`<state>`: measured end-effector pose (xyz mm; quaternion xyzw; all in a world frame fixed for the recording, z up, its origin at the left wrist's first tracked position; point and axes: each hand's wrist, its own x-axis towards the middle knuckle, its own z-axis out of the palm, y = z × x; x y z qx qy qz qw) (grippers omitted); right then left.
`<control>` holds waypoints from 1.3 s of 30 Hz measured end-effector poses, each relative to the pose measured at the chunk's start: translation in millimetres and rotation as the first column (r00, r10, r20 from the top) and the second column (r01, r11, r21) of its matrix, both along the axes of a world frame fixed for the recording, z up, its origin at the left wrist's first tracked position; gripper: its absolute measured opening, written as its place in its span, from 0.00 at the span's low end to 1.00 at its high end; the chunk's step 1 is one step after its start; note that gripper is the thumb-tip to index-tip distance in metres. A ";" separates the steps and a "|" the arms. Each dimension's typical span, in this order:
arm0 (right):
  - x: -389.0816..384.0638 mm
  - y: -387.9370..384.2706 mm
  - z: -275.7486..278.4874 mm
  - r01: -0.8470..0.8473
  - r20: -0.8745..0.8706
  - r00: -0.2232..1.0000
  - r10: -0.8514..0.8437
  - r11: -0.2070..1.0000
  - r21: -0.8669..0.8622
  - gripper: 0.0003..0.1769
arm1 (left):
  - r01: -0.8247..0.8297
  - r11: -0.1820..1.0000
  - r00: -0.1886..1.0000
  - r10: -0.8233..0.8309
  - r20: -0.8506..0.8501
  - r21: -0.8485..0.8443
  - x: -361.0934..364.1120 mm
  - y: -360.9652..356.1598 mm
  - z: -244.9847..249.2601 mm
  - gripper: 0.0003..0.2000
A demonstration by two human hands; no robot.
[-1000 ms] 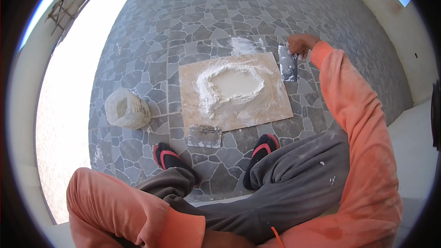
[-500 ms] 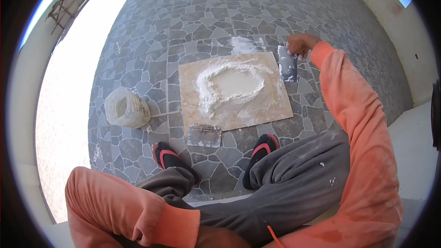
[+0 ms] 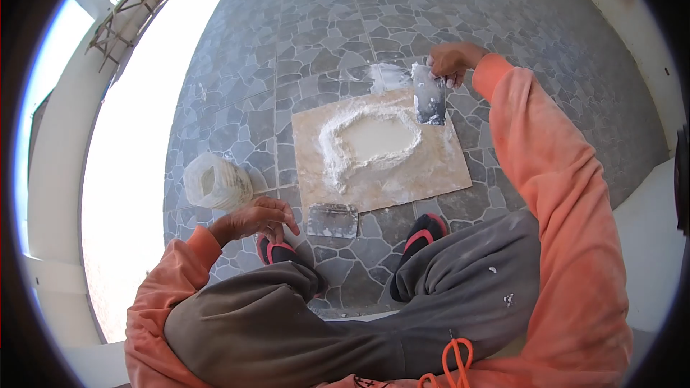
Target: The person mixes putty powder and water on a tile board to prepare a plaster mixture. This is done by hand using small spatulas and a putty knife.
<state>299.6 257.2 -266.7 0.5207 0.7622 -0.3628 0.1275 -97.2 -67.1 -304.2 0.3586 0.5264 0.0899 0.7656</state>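
A tan board (image 3: 449,165) lies on the floor with a ring of white powder (image 3: 334,165) on it, pale liquid (image 3: 377,136) pooled inside. My right hand (image 3: 457,63) grips a flat metal blade (image 3: 430,97) smeared with white, held at the board's far right corner. Near the board's front left edge lies a second flat plate (image 3: 333,220) spotted with white. My left hand (image 3: 257,220) is empty, fingers apart and slightly curled, left of that plate and just in front of a whitish translucent container (image 3: 215,181).
My two feet in black and red shoes (image 3: 425,233) are on the stone-patterned tile floor (image 3: 316,43), near the board's front edge. White smears (image 3: 388,77) mark the floor behind the board. A wooden frame (image 3: 129,18) stands far off at the upper left.
My left hand has come forward from my lap to beside the container. The blade in my right hand has moved left, from beside the board to over its corner. The view has shifted slightly.
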 end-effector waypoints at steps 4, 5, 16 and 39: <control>-11.9 -7.6 5.5 -0.010 -0.135 0.991 -0.007 0.992 -0.126 0.09 | -0.266 0.960 0.955 0.274 0.116 -0.084 41.9 -77.5 -0.1 0.06; -14.7 -6.5 8.8 -0.023 -0.150 0.989 -0.002 0.987 -0.160 0.09 | -0.153 0.987 0.980 0.158 0.119 -0.043 46.9 -79.6 14.4 0.06; -56.6 19.4 0.7 0.017 -0.435 0.889 -0.145 0.958 -0.286 0.15 | 0.189 0.981 0.980 -0.191 0.059 0.045 43.1 -53.3 -17.0 0.12; -159.6 115.4 -103.9 -0.301 -0.174 0.933 0.315 0.948 0.103 0.21 | 0.702 0.644 0.690 -0.721 -0.066 0.304 21.5 21.2 -140.0 0.11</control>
